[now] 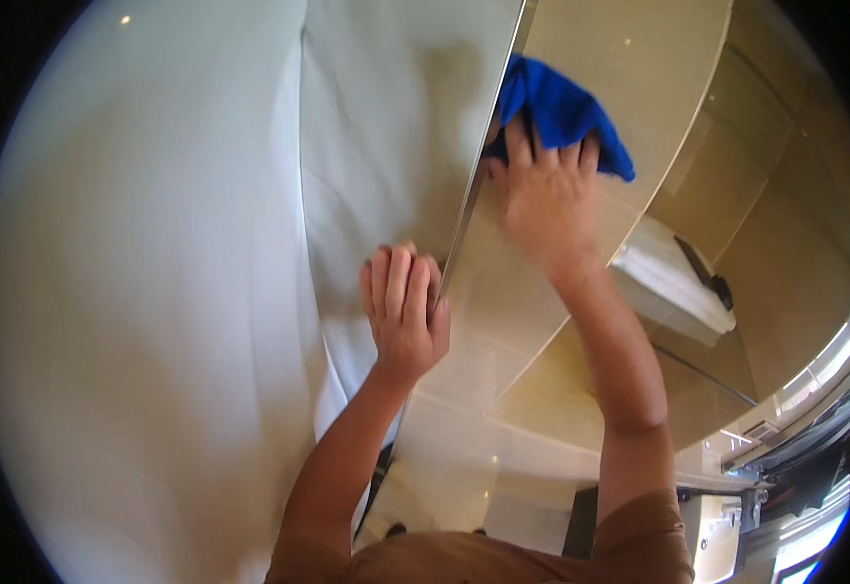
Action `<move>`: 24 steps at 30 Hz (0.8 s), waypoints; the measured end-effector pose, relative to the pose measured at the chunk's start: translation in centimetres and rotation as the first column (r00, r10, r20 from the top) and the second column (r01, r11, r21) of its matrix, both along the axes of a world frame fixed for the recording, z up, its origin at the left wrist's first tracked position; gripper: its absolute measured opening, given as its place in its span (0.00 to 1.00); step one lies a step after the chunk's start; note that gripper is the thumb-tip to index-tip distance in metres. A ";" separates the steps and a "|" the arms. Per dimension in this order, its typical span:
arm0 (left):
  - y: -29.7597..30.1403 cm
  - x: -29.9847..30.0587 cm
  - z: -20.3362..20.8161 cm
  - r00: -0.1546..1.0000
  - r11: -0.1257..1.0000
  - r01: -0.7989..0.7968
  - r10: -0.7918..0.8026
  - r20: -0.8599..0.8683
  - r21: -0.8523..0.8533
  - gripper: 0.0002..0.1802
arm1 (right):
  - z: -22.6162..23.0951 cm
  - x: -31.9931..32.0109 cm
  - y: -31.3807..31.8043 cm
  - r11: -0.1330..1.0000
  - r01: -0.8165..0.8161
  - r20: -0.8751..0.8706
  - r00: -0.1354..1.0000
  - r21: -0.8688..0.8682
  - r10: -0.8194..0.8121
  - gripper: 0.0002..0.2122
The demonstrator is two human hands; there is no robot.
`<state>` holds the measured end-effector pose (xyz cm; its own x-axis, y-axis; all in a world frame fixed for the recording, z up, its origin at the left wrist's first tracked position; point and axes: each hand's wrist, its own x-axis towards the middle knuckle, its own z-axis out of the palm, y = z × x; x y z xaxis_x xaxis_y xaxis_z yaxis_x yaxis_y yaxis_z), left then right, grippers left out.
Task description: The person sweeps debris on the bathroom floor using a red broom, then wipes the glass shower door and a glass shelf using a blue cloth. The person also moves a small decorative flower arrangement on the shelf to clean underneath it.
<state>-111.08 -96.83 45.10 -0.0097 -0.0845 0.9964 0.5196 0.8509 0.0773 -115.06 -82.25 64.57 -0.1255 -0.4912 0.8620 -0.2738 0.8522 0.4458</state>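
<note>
Your left hand [405, 311] sits nearest you, fingers pressed together and curled around the metal edge [464, 209] of a glass panel [542, 321], gripping it about halfway up the strip. Your brown sleeves [503, 560] show at the bottom. Further out, your right hand [546, 200] lies flat on the glass just right of that metal edge, fingers slightly spread and pressing down on a blue cloth [561, 112]. The cloth is bunched under your fingertips, touching the glass close to the upper stretch of the edge, with one corner hanging toward the right. Left of the edge rises a white wall [152, 292]. Beyond the glass, beige tiles [785, 195] and a white folded towel [678, 287] show
</note>
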 end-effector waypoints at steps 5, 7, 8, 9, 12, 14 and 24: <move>1.6 -0.2 -0.6 1.000 1.000 0.015 -0.015 0.008 0.005 0.33 | -18.6 -0.7 2.7 0.996 0.045 0.262 0.963 0.071 -0.062 0.21; 1.4 0.1 -0.6 1.000 1.000 0.004 -0.004 0.015 -0.007 0.33 | -25.7 0.2 3.0 0.989 0.061 0.471 0.874 0.135 -0.118 0.20; 1.2 0.2 -0.5 1.000 1.000 -0.006 0.006 0.013 -0.009 0.33 | -28.6 1.0 2.8 0.982 0.070 0.616 0.770 0.175 -0.164 0.20; 1.0 0.1 -0.6 1.000 1.000 -0.014 0.014 0.010 -0.012 0.33 | -31.2 2.0 2.8 0.967 0.064 0.814 0.528 0.245 -0.241 0.20; 0.9 -0.1 -0.7 1.000 0.999 0.016 -0.016 0.003 -0.029 0.34 | -40.2 2.7 4.1 0.972 -0.064 0.681 0.724 0.228 -0.112 0.21; 0.8 -0.5 -0.5 0.997 0.999 0.051 -0.052 -0.051 -0.008 0.31 | -45.1 3.3 4.6 0.962 -0.126 0.803 0.583 0.241 -0.124 0.22; 0.5 -1.1 -0.6 0.995 0.998 0.055 -0.056 -0.080 -0.020 0.33 | -46.6 8.3 11.6 0.985 -0.042 0.757 0.646 0.167 -0.101 0.21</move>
